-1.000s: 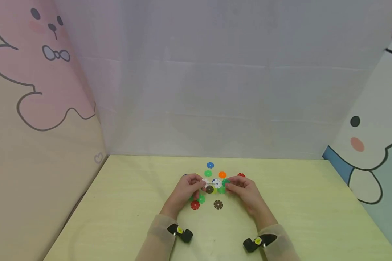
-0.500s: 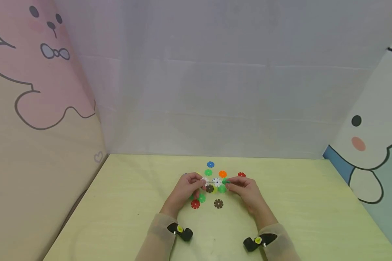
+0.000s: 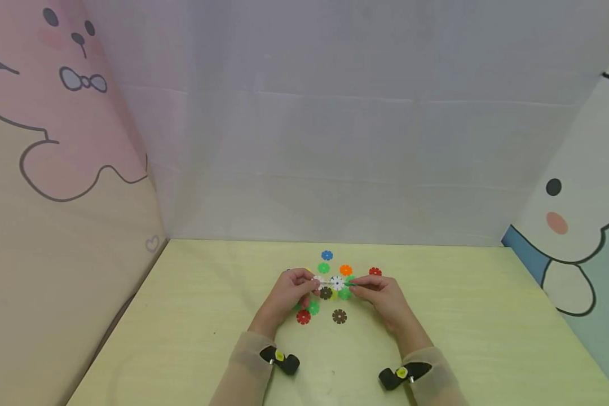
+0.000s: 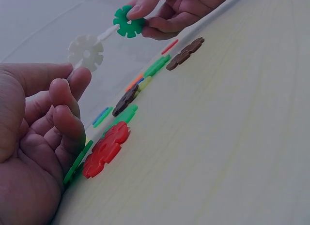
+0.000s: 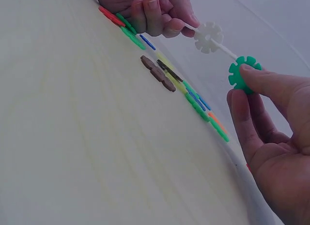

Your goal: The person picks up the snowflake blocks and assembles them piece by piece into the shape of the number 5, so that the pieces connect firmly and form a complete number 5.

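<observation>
Several white notched discs, the flat interlocking flower-shaped kind, are joined in a short chain above the table. My left hand [image 3: 288,294] pinches the chain's left end between thumb and fingers. One white disc [image 4: 86,53] shows its face in the left wrist view; another white piece stands edge-on beside it. My right hand [image 3: 382,296] pinches a green notched disc [image 5: 242,74] between thumb and fingertips, its edge against the chain's right end. Whether the notches are engaged, I cannot tell. Fingers partly hide both held ends.
Loose discs lie on the pale table [image 3: 208,349] beneath and around the hands: red [image 3: 303,317], brown [image 3: 339,316], orange [image 3: 346,270] and blue [image 3: 327,255], with several greens among them. A grey-white curtain [image 3: 304,141] hangs behind the table.
The green disc has turned from showing its face to edge-on in the head view and shifted slightly left, against the white chain. My left hand has stayed nearly still.
</observation>
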### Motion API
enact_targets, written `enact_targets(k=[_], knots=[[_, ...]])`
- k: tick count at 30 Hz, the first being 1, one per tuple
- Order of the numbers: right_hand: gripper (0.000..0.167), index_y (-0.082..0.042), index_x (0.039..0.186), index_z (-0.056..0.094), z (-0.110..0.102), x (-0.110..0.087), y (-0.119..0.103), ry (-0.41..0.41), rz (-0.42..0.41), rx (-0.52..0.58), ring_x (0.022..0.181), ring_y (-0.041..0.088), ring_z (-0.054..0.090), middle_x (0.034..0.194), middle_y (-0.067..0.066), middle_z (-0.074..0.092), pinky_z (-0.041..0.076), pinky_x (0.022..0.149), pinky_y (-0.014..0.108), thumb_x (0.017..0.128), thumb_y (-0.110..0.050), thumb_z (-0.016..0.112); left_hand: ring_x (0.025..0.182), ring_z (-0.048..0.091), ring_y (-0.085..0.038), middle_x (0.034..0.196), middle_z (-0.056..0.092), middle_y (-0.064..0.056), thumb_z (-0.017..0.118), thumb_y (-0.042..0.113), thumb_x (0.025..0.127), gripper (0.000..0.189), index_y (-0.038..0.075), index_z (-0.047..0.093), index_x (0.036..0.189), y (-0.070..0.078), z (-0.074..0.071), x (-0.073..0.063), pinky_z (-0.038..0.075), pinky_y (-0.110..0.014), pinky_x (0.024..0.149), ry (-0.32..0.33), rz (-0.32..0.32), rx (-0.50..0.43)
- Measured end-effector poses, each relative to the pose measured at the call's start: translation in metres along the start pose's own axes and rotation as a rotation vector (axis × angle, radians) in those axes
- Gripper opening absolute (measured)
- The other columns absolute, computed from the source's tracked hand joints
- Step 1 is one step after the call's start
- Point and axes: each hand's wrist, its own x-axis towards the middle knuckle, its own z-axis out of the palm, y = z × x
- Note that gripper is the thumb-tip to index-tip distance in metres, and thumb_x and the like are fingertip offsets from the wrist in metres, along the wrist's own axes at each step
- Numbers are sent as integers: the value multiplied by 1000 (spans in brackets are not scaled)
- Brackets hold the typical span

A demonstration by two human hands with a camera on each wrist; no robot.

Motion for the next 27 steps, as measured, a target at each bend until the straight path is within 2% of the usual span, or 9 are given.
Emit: enact_targets(k=[11,21,27], knots=[[20,7,115,80,1,0,0,4,2,22,100,17,73,109,4,79,61,90,30,96,-1,82,55,53,-10,83,77,-5,73,15,106,16,0,69,103,1,0,-1,49,-24,56,-5,-5,15],[28,13,119,75,1,0,-1,-5,11,22,101,17,72,112,7,78,61,90,30,96,-1,82,55,53,-11,84,77,-6,72,14,106,16,-1,68,103,2,-1,-2,50,-25,56,2,2,22],[21,5,115,80,3,2,0,-9,14,-10,104,19,71,112,8,78,61,91,29,95,-2,83,56,53,-11,85,77,-5,72,15,107,15,1,70,103,2,-2,-3,50,-24,57,-6,5,33]])
